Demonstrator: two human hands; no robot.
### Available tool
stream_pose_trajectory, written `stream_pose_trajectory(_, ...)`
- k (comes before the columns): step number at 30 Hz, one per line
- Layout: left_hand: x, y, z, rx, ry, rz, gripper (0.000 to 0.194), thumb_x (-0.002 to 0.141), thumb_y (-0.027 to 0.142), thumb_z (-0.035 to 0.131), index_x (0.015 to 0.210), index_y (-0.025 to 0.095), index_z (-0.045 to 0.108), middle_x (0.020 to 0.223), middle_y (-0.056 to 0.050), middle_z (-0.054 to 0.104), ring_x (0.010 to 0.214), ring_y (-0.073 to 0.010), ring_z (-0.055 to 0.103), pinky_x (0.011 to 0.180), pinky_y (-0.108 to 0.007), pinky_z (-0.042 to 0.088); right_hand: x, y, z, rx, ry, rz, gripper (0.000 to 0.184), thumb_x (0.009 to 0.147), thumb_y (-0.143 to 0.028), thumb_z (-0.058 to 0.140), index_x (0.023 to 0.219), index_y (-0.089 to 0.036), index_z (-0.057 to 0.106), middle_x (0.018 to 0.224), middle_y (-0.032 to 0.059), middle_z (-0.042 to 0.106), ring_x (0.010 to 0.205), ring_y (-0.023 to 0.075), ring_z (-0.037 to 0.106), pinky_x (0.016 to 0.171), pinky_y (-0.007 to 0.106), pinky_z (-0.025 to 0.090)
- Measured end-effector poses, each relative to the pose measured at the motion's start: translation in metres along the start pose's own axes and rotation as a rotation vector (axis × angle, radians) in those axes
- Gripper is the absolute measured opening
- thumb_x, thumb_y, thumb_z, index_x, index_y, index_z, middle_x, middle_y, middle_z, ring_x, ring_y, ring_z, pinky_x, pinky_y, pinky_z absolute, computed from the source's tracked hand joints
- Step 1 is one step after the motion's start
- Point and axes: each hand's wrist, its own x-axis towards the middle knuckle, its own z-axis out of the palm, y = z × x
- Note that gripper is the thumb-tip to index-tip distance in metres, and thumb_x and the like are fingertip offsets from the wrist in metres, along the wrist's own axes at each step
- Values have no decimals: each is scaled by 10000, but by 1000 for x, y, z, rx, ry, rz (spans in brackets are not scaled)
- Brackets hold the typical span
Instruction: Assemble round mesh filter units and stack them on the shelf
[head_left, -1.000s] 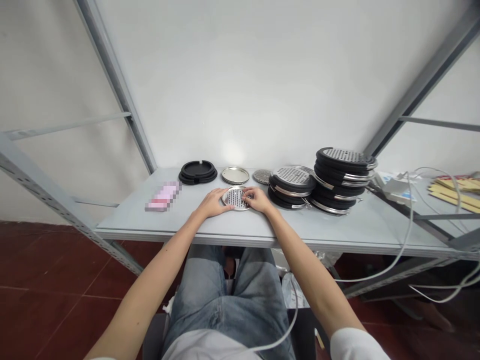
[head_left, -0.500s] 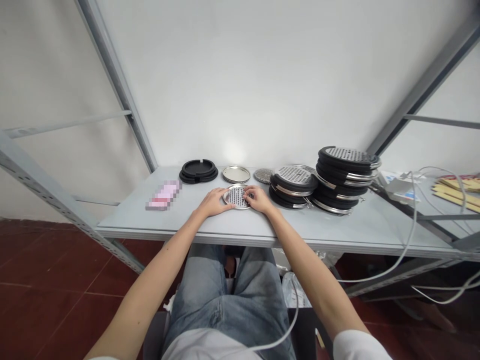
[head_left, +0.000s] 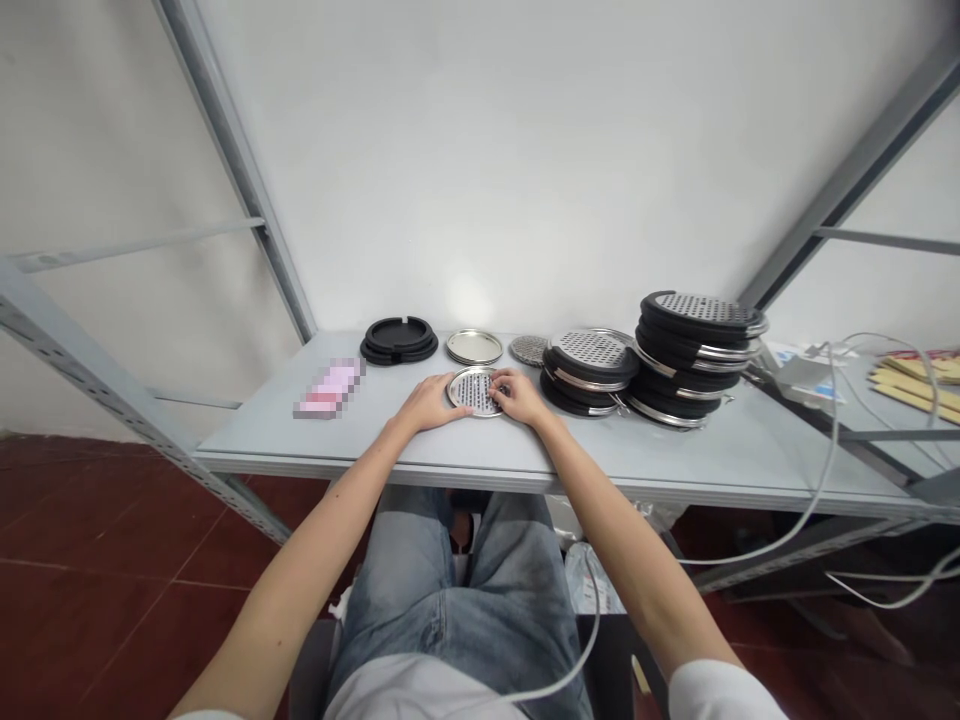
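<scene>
A shallow round metal tray [head_left: 456, 402] lies on the table in front of me, with a perforated metal disc [head_left: 473, 389] inside its rim. My left hand [head_left: 429, 403] holds the tray's left edge, thumb along the near rim and fingers at the far left. Over the right part of the disc, my right hand [head_left: 516, 394] has its fingers bent and drawn together, fingertips at the holes. Whether they pinch a small piece cannot be made out. Behind the tray sit round metal plates [head_left: 474, 346] and another perforated disc [head_left: 528, 349].
Black rings [head_left: 399, 341] are piled at the back left, near a blurred pink object [head_left: 330, 388]. Stacks of black-rimmed perforated units [head_left: 590, 365] and a taller stack [head_left: 694, 350] stand on the right. A white cable [head_left: 821, 480] hangs over the table's right part.
The view has shifted very slightly. Both hands keep nearly the same place on the tray and disc.
</scene>
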Motion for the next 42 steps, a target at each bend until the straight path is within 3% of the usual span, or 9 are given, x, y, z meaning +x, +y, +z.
stream_pose_trajectory(3,-1,1,-1,-2,7,-17,823,716,608,713,1376,174,479,1348,-146,574,1237,-345,535,1052,-452,413,0,-1,0,22,53,14,92,806,-208,620,773,-175,700,1017,108,692,964,243,641,928,399,470)
stream_pose_trajectory(7,-2,3,-3,-15,7,58,779,723,608,707,1339,170,519,1312,-134,604,1193,-321,569,1036,-434,428,1,-2,0,37,102,21,116,810,-221,608,814,-165,709,984,113,693,949,240,639,913,388,475)
stream_pose_trajectory(30,-7,8,-6,-74,37,144,735,725,554,724,1320,158,559,1273,-134,633,1172,-318,579,1031,-452,440,0,-8,-3,-8,23,58,93,739,-144,657,750,-178,742,1030,98,714,951,236,663,937,387,478)
stream_pose_trajectory(42,-7,10,-6,-97,33,161,719,738,552,712,1308,141,562,1287,-138,619,1188,-300,576,1050,-418,440,-2,-11,-5,-106,-19,-5,111,783,-162,615,785,-175,725,1051,98,716,1003,256,641,946,394,458)
